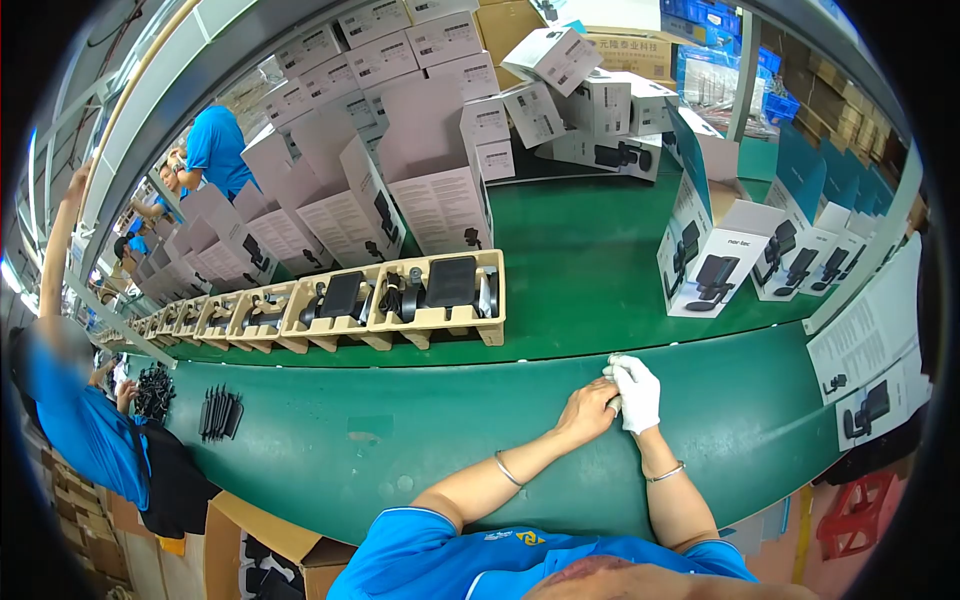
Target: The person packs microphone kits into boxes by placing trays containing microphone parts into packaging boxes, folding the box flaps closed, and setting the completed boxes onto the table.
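Observation:
My left hand [588,412] is bare, with a bracelet at its wrist, and rests low over the green worktable [420,440]. My right hand [637,393] wears a white glove and meets the left one, fingers touching. Both hands have curled fingers; whatever lies between them, if anything, is hidden. Beyond them, to the left, the nearest moulded pulp tray [440,322] holds a black flat-faced device [452,281] and a coiled black cable [391,296]. An open-topped white printed box [715,270] stands behind and to the right of my hands.
More filled trays [330,310] run leftward, with open boxes [350,205] behind. Closed white boxes [600,105] are piled at the back. Small black parts [221,413] lie on the left. A co-worker in blue [90,430] is at the left edge. Flattened printed cartons [870,350] sit right.

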A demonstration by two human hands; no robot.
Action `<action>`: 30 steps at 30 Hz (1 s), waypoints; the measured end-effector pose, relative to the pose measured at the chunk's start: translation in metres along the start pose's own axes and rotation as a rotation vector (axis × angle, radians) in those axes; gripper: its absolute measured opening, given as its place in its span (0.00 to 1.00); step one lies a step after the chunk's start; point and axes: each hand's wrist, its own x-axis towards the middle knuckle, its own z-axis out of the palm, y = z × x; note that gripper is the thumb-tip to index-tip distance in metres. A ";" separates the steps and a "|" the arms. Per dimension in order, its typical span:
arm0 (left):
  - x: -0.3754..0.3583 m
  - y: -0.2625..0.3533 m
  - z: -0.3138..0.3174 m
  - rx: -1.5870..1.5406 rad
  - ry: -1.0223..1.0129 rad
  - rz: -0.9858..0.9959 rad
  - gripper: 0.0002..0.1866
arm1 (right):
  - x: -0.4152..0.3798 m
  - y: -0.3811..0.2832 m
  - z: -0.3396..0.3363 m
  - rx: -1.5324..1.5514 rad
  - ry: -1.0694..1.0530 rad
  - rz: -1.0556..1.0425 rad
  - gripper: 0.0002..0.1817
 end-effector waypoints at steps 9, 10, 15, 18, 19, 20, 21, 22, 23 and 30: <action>-0.002 -0.001 -0.006 0.019 -0.031 -0.051 0.09 | -0.003 -0.003 0.009 -0.039 0.010 -0.021 0.11; -0.004 -0.003 -0.006 0.012 -0.013 -0.041 0.09 | -0.004 -0.003 0.010 -0.046 0.009 -0.014 0.11; -0.007 -0.010 -0.009 0.023 -0.032 -0.040 0.09 | -0.006 -0.005 0.014 -0.095 -0.012 -0.021 0.11; -0.005 -0.007 -0.014 0.004 -0.015 -0.017 0.10 | -0.005 -0.005 0.017 -0.083 0.000 -0.019 0.11; -0.006 -0.005 -0.016 -0.007 -0.007 -0.009 0.10 | -0.006 -0.005 0.018 -0.079 0.005 -0.013 0.11; -0.007 -0.004 -0.017 -0.018 0.001 -0.003 0.10 | -0.008 -0.005 0.019 -0.075 0.010 -0.007 0.11; -0.008 -0.004 -0.018 -0.022 0.002 -0.007 0.10 | -0.009 -0.005 0.020 -0.078 0.009 -0.002 0.11; -0.009 -0.005 -0.020 -0.017 -0.013 -0.019 0.10 | -0.010 -0.004 0.021 -0.063 0.007 0.000 0.11; -0.009 -0.005 -0.021 -0.014 -0.025 -0.028 0.10 | -0.010 -0.004 0.021 -0.051 0.005 -0.001 0.11; -0.013 -0.013 -0.021 0.041 -0.006 0.017 0.10 | -0.009 0.009 0.022 -0.019 -0.011 -0.071 0.11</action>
